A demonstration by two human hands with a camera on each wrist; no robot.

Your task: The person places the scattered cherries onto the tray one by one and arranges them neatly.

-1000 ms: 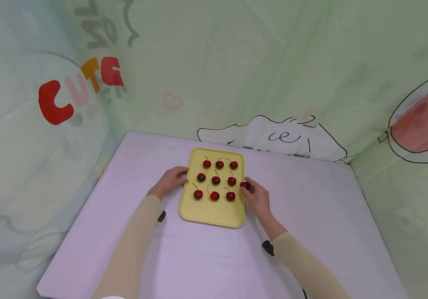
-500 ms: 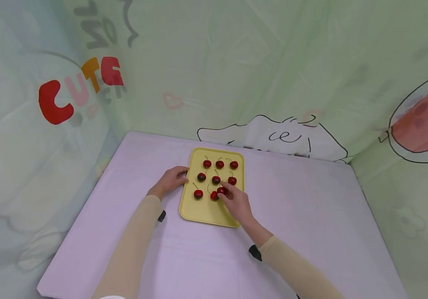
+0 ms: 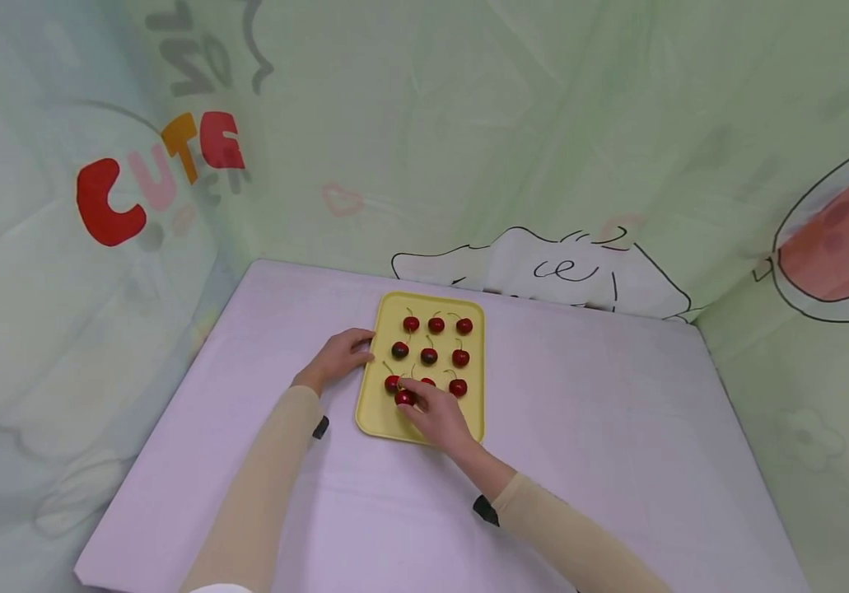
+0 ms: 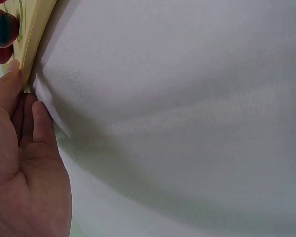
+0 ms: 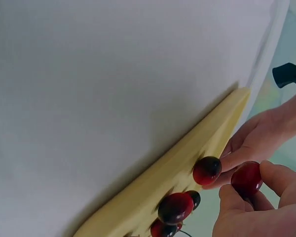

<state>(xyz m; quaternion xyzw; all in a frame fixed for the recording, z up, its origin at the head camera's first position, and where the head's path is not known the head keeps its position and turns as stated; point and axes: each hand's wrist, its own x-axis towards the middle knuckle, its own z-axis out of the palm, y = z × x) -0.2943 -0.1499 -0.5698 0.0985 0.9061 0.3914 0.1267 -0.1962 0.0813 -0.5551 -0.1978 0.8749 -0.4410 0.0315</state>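
Observation:
My right hand (image 3: 439, 416) pinches a dark red cherry (image 3: 404, 398) between thumb and fingers, over the near part of the yellow tray (image 3: 375, 416). In the right wrist view the held cherry (image 5: 247, 178) is glossy, gripped at its sides. Several other cherries with thin stems lie on the tray in three rows; the front-left cherry (image 3: 392, 384) is right beside the held one. The front-middle cherry (image 3: 427, 382) is partly hidden by the right hand. At the tray's left edge, my left hand (image 3: 338, 357) holds the rim, its thumb (image 4: 10, 79) on the edge and fingers below.
The tray rests on a table with a pale lilac cloth (image 3: 587, 428). Printed fabric curtains (image 3: 468, 148) rise along the back and both sides. A dark wrist device (image 3: 486, 511) is strapped under the right sleeve.
My right hand has carried the cherry leftward from beyond the tray's right edge, across the front row, to near the front-left cherry. The left hand and the tray have stayed in place.

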